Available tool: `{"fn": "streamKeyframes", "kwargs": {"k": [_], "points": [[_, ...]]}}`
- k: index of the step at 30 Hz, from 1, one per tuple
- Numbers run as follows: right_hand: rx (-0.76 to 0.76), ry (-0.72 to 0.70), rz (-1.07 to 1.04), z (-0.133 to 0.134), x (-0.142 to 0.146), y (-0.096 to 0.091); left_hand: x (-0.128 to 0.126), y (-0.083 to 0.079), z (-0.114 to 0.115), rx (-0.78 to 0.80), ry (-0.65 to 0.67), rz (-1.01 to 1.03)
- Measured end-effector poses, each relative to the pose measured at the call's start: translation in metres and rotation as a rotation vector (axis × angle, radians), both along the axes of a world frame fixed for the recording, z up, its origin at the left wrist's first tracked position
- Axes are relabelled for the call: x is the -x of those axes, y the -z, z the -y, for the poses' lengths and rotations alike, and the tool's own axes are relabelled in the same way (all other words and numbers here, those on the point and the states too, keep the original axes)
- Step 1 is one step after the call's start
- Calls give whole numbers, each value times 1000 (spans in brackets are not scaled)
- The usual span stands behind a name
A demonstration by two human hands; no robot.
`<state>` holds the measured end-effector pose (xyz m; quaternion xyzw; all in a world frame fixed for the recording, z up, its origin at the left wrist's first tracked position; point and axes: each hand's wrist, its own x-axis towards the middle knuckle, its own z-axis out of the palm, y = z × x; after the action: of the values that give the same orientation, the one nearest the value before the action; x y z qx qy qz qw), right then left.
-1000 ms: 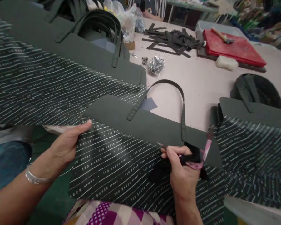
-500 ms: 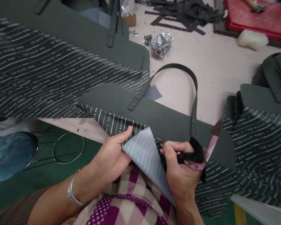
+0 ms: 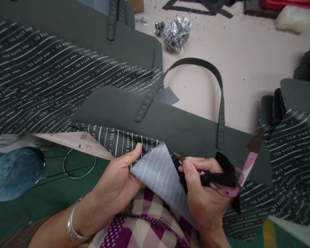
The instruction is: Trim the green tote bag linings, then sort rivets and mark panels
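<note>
A dark grey-green bag panel (image 3: 157, 120) with a looped strap handle (image 3: 204, 62) lies in front of me, its black lining fabric (image 3: 116, 139) printed with white lettering. A flap of that lining is folded over, showing its pale grey back (image 3: 157, 168). My left hand (image 3: 125, 172) pinches the fabric at the fold, thumb on top. My right hand (image 3: 205, 189) is closed around a pink-handled cutting tool (image 3: 227, 190), partly wrapped in black cloth. One brown pointed tip shows by the fingertips at the lining's edge; a brown blade-like end sticks out at upper right.
More bag panels with printed lining (image 3: 54, 72) spread to the left, and others (image 3: 299, 137) are stacked at right. A crumpled bag of small metal pieces (image 3: 177, 34) and a whitish block (image 3: 297, 19) are on the table (image 3: 235, 51). A round blue stool (image 3: 18, 174) stands below left.
The view has come closer and shifted down. My left hand keeps its pinch on the fabric. My right hand and its tool appear slightly farther right and lower.
</note>
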<state>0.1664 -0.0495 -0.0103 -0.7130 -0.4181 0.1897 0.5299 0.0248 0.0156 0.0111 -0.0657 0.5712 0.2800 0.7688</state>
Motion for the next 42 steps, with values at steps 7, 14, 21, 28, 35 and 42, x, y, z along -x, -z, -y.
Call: {"fn": "streamKeyframes", "kwargs": {"k": [7, 14, 21, 28, 35, 42], "points": [[33, -3, 1, 0, -1, -1, 2, 3, 4, -24, -31, 53], [6, -25, 25, 0, 3, -3, 2, 0, 6, -50, -27, 57], [-25, -64, 120, -2, 9, 0, 2, -1, 6, -41, -30, 81], [-45, 28, -177, 4, -4, 0, 1, 1, 5, -48, -79, 44], [-40, 18, -179, 7, -7, 1, 1, 1, 5, -34, -90, 22], [-33, 14, -111, 4, -5, -1, 1, -1, 4, -15, -87, -7]]}}
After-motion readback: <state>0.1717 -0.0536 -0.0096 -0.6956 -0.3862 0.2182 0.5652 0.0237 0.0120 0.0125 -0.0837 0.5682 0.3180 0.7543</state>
